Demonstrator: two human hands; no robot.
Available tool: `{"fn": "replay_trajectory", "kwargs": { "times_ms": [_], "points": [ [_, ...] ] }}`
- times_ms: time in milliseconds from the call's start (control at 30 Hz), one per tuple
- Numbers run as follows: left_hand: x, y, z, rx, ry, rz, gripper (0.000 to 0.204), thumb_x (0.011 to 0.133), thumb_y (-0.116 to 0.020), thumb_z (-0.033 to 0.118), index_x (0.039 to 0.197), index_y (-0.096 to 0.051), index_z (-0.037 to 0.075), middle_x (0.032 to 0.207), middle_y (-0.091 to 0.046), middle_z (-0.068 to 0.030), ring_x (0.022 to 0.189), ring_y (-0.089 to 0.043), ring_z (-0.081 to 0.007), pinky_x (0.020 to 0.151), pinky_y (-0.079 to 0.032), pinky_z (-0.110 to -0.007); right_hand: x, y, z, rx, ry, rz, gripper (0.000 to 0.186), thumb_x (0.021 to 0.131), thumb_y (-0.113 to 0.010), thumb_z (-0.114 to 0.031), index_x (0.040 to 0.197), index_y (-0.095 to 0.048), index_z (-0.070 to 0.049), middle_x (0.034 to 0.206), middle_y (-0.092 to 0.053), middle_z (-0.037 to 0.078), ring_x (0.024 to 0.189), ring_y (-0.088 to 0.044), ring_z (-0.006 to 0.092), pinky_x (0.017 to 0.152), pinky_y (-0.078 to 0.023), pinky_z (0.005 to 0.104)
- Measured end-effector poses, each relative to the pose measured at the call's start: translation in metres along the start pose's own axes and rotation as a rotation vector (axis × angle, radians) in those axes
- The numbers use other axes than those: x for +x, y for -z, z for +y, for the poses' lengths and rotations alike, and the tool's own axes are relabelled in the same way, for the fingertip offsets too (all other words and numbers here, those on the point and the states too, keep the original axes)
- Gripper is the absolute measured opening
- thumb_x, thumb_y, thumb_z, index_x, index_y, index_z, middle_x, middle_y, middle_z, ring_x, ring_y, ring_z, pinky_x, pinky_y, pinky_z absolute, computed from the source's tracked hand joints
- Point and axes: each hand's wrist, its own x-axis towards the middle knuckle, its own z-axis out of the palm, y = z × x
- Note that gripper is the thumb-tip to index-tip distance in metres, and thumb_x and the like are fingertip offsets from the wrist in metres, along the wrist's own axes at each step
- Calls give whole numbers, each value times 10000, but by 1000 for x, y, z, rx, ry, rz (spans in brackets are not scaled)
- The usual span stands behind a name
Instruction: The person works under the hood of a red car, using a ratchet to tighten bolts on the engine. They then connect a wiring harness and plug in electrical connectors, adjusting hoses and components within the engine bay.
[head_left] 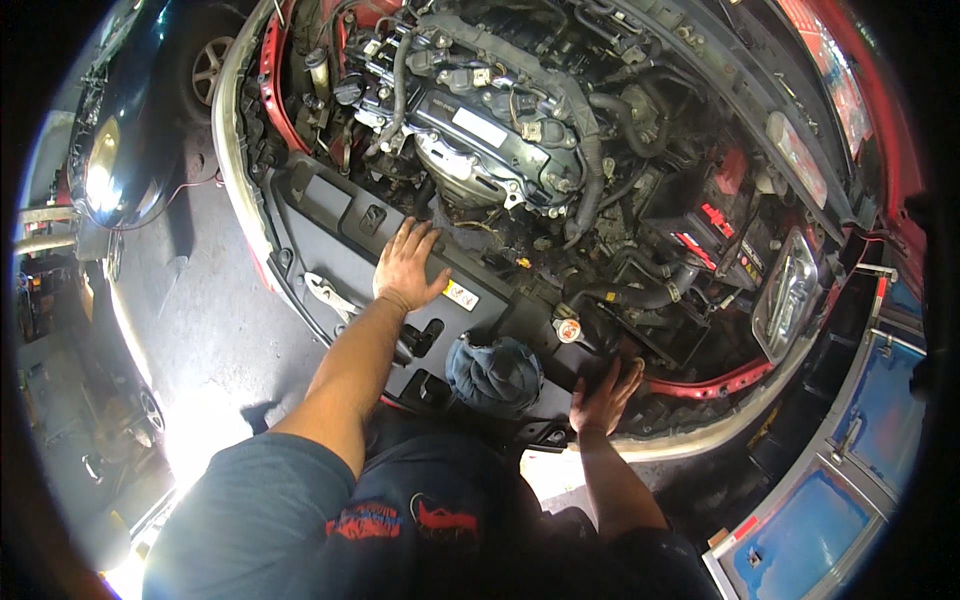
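My left hand (408,268) lies with fingers outstretched on the black plastic cover (330,222) across the front of the engine bay, beside a yellow-and-white label. My right hand (606,398) rests, fingers extended, on the front edge of the bay near the radiator cap (568,330). Neither hand holds anything that I can see. Between them a crumpled blue-grey rag (495,375) sits on the cover. A pale metal tool, perhaps pliers, (330,295) lies left of my left forearm. Beyond my hands is the engine (490,135), with its black top cover and hoses.
A black battery (690,215) with red parts stands at the right of the bay, near a headlight (787,295). A dark car (120,150) is parked at the left. Blue panels in a metal frame (800,530) are at the lower right.
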Motion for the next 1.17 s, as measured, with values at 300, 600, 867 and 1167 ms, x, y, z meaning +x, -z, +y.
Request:
{"fn": "replay_trajectory", "kwargs": {
  "times_ms": [300, 600, 867, 1167],
  "points": [
    [1, 1, 1, 16, 25, -57, 779, 826, -688, 475, 1485, -433, 146, 1563, -398, -93, 1512, -271, -330, 1212, -289, -505, 0, -5, 4, 15, 7, 29, 938, 870, -630, -472, 1586, -204, -42, 1634, -67, 334, 1527, -63, 509, 1254, -186, 554],
    [1, -2, 1, 9, -6, -5, 760, 809, -704, 439, 1468, -463, 147, 1548, -422, -81, 1508, -277, -337, 1204, -294, -493, 0, -5, 4, 63, -35, 2, 936, 841, -648, -495, 1571, -273, -46, 1640, -79, 312, 1525, -73, 507, 1245, -211, 557],
    [2, -5, -1, 11, 11, -17, 743, 800, -705, 401, 1458, -467, 151, 1550, -420, -80, 1506, -279, -345, 1181, -314, -510, -1, -2, 4, 97, -50, -35, 917, 862, -638, -516, 1568, -288, -46, 1644, -68, 304, 1530, -50, 502, 1228, -239, 565],
    [3, -5, -1, -11, 1, -34, 755, 805, -700, 378, 1483, -442, 167, 1556, -421, -104, 1516, -259, -365, 1200, -277, -525, 0, 4, 3, 55, -76, -128, 923, 890, -607, -544, 1601, -224, -98, 1649, -63, 296, 1537, -23, 492, 1221, -258, 554]
  ]
}}
